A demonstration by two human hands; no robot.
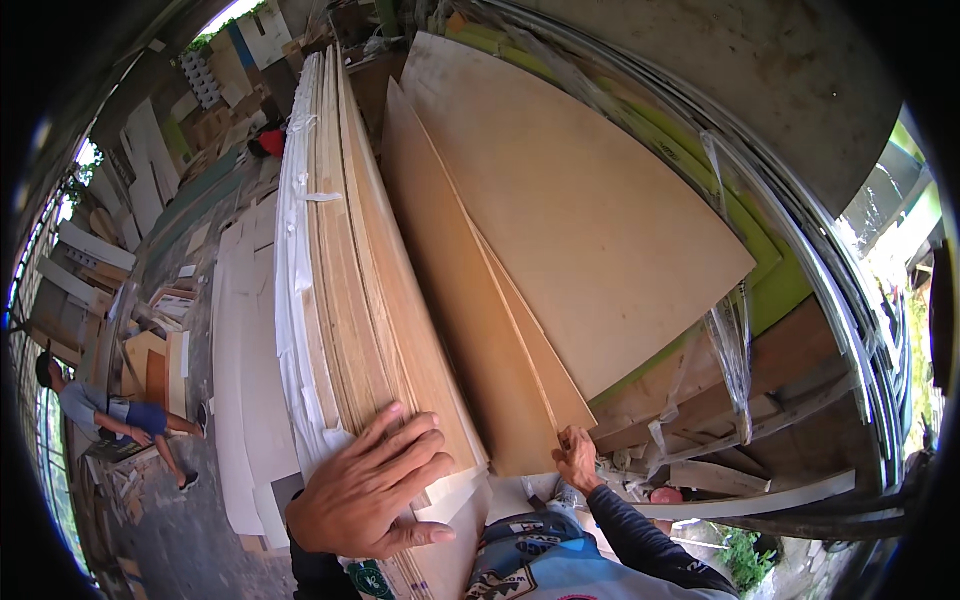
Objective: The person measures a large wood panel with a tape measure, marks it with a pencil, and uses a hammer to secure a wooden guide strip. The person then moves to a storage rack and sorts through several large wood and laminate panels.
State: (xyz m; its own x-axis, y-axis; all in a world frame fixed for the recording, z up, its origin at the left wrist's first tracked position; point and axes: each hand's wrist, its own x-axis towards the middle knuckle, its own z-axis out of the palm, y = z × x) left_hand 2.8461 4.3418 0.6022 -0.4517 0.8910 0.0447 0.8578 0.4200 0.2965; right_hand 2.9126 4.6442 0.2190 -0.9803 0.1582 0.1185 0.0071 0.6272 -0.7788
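A thick stack of wooden boards [345, 270] stands on edge, partly wrapped in white plastic along its left side. My left hand [375, 490] lies over the near end of that stack with its fingers spread and thumb apart. To the right, my right hand [576, 458] is closed around the near corner of a thin brown plywood sheet [455, 290]. This sheet tilts away from the stack. Another thin sheet shows just behind its edge, and a large tan panel [590, 220] leans farther right.
Green panels [780, 255] and long metal strips [850, 300] curve along the right side. Clear plastic wrap [730, 360] hangs there. Pale boards [245, 370] lie left of the stack. Another person [125, 415] is at the far left, among wood scraps [160, 350].
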